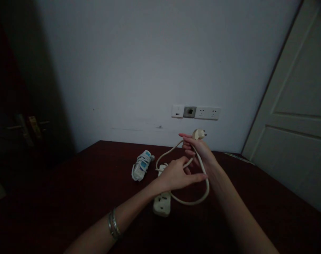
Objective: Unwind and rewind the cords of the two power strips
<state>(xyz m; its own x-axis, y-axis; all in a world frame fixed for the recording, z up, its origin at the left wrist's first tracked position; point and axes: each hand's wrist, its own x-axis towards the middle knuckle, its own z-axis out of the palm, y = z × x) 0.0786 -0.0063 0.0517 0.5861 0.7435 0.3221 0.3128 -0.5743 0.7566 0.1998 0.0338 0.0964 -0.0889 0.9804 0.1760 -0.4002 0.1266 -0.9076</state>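
Note:
A white power strip [161,204] lies on the dark table, partly covered by my left hand [177,174]. Its pale cord [201,200] runs up in loops between my two hands. The left thumb and fingers are closed on the cord, the thumb touching the loop's right side. Higher and to the right, my right hand [196,148] has the cord across its palm, fingers curled round it. Above the right wrist sticks out the cord's plug [198,134], prongs pointing right. To the left rests another power strip [143,165], white with blue labels, wrapped in its own cord.
The dark reddish table [102,197] reaches back to a pale wall [134,70]. Wall sockets [208,113] sit in a row just above the table's back edge. A white door [295,116] stands at the right; a door handle [34,127] shows in the shadow at left.

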